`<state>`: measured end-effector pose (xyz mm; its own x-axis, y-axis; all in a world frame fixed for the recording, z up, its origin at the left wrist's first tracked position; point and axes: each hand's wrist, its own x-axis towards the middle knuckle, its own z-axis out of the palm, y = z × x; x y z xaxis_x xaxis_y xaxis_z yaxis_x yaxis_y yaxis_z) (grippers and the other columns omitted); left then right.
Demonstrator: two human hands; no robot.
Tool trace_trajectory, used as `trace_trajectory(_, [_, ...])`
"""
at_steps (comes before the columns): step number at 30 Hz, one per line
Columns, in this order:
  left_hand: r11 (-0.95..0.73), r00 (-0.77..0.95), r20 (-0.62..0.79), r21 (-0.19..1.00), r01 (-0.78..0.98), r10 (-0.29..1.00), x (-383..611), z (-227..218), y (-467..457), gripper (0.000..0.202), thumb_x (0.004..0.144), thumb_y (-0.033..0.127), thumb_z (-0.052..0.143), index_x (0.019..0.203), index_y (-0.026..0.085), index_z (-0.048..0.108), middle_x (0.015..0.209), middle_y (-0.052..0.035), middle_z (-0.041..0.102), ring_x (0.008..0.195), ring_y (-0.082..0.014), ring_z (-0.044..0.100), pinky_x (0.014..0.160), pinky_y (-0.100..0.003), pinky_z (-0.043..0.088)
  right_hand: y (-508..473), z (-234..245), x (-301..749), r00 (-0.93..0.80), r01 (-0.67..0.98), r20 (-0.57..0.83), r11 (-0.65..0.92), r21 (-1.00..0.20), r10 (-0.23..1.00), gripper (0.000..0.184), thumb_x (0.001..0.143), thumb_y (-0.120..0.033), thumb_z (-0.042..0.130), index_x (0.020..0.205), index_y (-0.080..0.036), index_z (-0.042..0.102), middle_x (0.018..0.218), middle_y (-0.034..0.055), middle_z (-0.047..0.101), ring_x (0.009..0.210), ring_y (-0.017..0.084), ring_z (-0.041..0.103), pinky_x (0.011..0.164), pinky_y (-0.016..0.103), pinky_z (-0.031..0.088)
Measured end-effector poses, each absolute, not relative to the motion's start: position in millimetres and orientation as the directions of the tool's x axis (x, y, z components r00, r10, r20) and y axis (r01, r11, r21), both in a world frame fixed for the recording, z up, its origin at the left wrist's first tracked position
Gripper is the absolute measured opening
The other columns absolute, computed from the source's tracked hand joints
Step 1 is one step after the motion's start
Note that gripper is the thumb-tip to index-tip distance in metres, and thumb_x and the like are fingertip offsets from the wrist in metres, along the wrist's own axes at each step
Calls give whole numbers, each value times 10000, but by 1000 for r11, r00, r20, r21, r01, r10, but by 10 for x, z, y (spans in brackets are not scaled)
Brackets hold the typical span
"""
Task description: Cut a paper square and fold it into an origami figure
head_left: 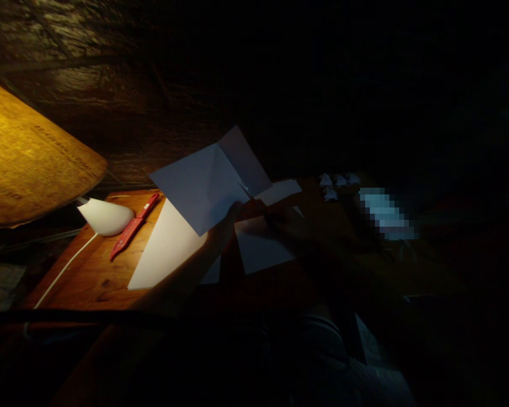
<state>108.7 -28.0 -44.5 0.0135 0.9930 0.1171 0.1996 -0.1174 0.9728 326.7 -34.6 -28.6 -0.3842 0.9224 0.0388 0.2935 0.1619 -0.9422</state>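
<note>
My left hand point(224, 223) reaches up from below and is closed on the lower edge of a folded white paper point(207, 181), holding it up over the wooden table point(89, 277). My right hand point(288, 223) lies in deep shadow just right of the paper. Its fingers look closed round a thin dark tool point(254, 202), whose tip glints at the paper's right edge. It may be scissors; the dark hides its shape. Under the hands lie a large white sheet point(165, 249) and a smaller white sheet point(263, 246).
A lit lamp shade point(25, 158) fills the left, with its white base point(106, 217) and cord point(63, 271) on the table. A red-handled cutter point(133, 226) lies beside the base. Small folded paper pieces point(337, 183) sit at the back right. The surroundings are dark.
</note>
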Motion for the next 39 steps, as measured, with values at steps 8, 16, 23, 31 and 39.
trace_trajectory(8, [-112,-7,117,968,224,993,1096,-459,-262,559,1010,651,399,1143,187,681,1247,-108,722,1386,-355,516,1193,-664,271,-318,-354,3271,-396,232,18,120,-965,918,329,736,-474,721,792,-150,707,747,32,676,664,149,570,606,250,417])
trace_trajectory(16, [-91,-3,94,971,223,996,1071,-481,-269,611,981,706,408,1131,181,682,1242,-119,729,1376,-360,517,1205,-641,255,-301,-382,3292,-405,219,57,157,-963,913,354,758,-503,725,754,-149,703,732,32,669,661,145,568,599,247,420])
trace_trajectory(23, [-63,-20,70,969,238,997,1083,-461,-276,563,992,678,419,1112,200,691,1237,-104,732,1356,-356,536,1209,-631,258,-299,-413,3298,-410,205,60,157,-966,910,302,776,-454,724,816,-155,734,781,42,707,689,162,615,607,253,446])
trace_trajectory(31, [-45,-23,52,971,236,998,1097,-456,-267,571,988,681,424,1080,188,696,1225,-119,738,1339,-378,557,1180,-664,301,-335,-356,3293,-395,226,35,134,-965,918,346,786,-508,710,766,-162,697,748,28,678,677,154,591,609,254,440])
trace_trajectory(39, [-104,34,99,970,221,994,1094,-490,-262,583,995,688,388,1091,200,691,1219,-106,740,1323,-351,580,1170,-664,307,-358,-285,3305,-418,249,13,128,-960,908,365,812,-549,705,811,-184,713,756,32,679,718,177,600,614,261,453])
